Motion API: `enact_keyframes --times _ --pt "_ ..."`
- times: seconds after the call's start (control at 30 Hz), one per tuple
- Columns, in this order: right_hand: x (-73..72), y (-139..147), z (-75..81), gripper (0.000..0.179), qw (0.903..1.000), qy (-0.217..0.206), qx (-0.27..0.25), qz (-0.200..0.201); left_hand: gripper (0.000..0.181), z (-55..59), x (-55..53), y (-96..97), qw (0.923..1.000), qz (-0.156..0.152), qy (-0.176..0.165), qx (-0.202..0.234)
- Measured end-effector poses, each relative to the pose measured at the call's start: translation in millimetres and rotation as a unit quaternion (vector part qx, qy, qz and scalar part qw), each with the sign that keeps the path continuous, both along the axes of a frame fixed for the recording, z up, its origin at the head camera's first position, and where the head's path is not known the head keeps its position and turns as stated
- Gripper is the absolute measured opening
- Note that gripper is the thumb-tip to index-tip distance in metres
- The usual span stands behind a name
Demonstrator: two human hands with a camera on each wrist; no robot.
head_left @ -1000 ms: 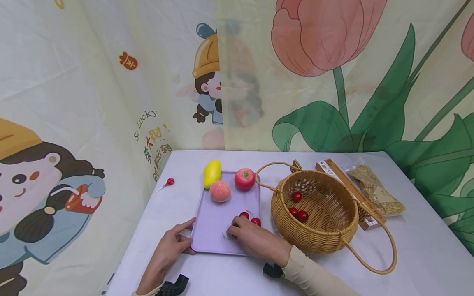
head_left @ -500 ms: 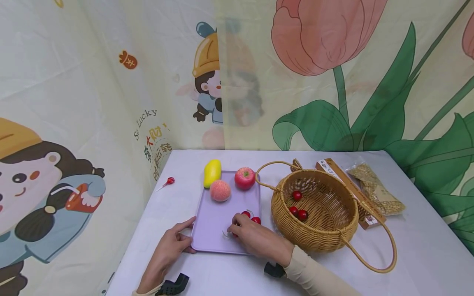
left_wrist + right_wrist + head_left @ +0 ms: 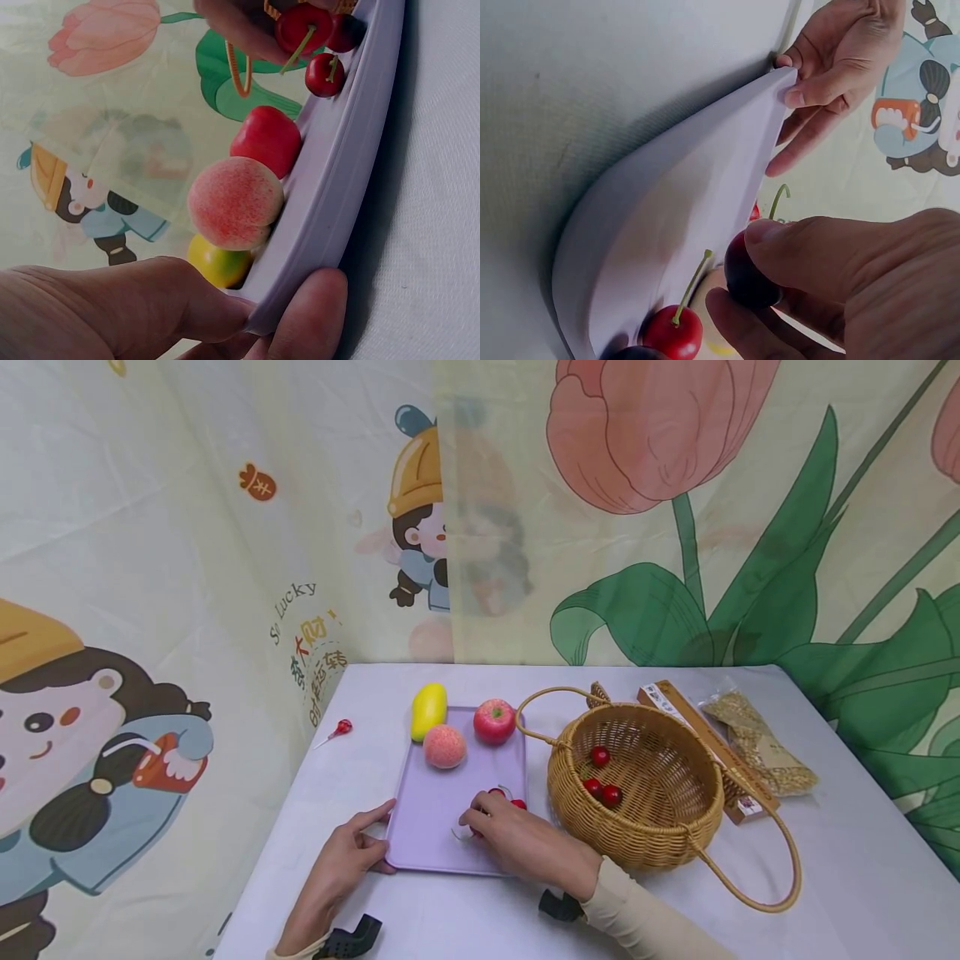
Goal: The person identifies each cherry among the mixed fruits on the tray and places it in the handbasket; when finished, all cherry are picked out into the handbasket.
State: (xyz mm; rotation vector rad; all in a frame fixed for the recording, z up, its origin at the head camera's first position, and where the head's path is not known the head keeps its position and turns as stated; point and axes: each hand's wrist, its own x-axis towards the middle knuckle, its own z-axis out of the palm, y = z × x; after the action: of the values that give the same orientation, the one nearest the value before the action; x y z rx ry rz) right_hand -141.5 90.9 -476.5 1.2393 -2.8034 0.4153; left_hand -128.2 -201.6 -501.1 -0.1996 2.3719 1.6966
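My left hand [image 3: 345, 856] grips the near left corner of a lilac tray [image 3: 431, 806], thumb and fingers pinching its rim. Over the tray's near right part, my right hand [image 3: 536, 847] pinches a dark red cherry [image 3: 744, 276] between thumb and fingers; its stem sticks out. Close by on the tray lie more cherries, one [image 3: 673, 331] with an upright stem, partly hidden by the hand in the head view. Towards the tray's far end sit a peach [image 3: 445, 747], a red apple [image 3: 495, 722] and a yellow mango [image 3: 429, 713], which overlaps the left rim.
Right of the tray stands a wicker basket [image 3: 600, 837] with handles spread out and 3 cherries [image 3: 611, 796] inside. Behind it lie a long narrow box [image 3: 686, 714] and a clear bag of grains [image 3: 761, 743]. A red lollipop [image 3: 343, 727] lies at the far left.
My right hand has shifted very slightly to the right, covering more of the cherries beside it. My left hand stays on the tray corner.
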Motion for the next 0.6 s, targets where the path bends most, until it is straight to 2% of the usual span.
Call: enact_keyframes --times 0.2,0.6 --pt "2.1 3.6 2.8 0.015 0.9999 0.008 -0.003 0.006 0.065 0.3 0.7 0.1 1.0000 -0.001 0.000 0.005" --pt "7.1 12.1 10.9 0.019 0.9990 0.018 0.030 0.028 0.064 -1.7 -0.5 -0.6 1.0000 0.001 0.001 0.005"
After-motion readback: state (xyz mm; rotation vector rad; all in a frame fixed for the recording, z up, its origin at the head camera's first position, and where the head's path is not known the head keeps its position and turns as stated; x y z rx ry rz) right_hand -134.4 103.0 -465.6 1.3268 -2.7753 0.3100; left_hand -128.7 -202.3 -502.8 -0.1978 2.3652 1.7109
